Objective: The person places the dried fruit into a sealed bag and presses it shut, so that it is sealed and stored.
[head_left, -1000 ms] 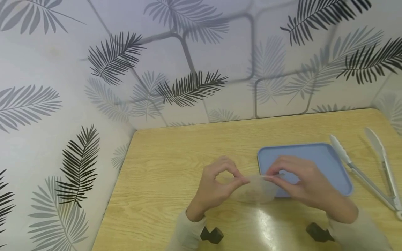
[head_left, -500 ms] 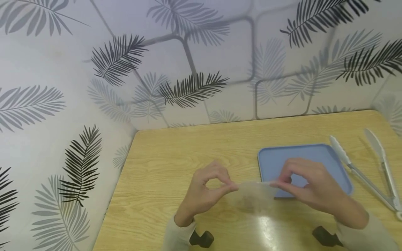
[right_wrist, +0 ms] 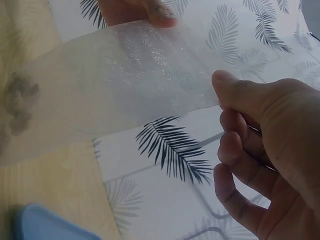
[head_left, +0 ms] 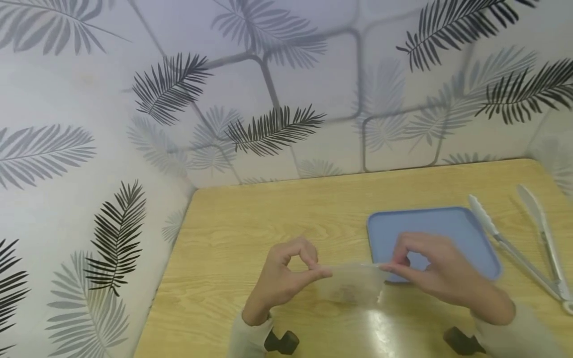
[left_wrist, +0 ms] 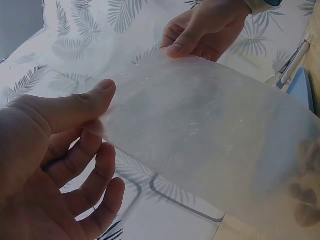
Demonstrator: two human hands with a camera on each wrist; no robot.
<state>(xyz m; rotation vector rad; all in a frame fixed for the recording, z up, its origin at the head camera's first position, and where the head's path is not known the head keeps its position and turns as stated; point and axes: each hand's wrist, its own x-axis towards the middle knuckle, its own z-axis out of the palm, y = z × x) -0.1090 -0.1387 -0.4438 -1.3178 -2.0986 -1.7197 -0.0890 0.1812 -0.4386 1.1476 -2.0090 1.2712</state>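
Note:
A thin, translucent plastic bag (head_left: 351,288) hangs between my two hands over the table, its top edge drawn straight. My left hand (head_left: 284,276) pinches one top corner between thumb and index finger, the other fingers loosely bent. At the opposite corner my right hand (head_left: 436,268) pinches the edge in the same way, overlapping the blue tray in the head view. Low in the bag lie small brownish pieces (left_wrist: 306,200), blurred through the film. In the right wrist view these show as a dark cluster (right_wrist: 20,102) at the left side.
Behind my right hand lies a blue rectangular tray (head_left: 425,221) on the wooden table (head_left: 250,214). To its right, spread metal tongs (head_left: 524,258) lie near the table's right side. A leaf-patterned wall (head_left: 313,84) borders the back and left.
Both hands have come lower and closer to me, holding the bag. My left hand has also shifted left, so the hands are farther apart and the top edge is stretched wider.

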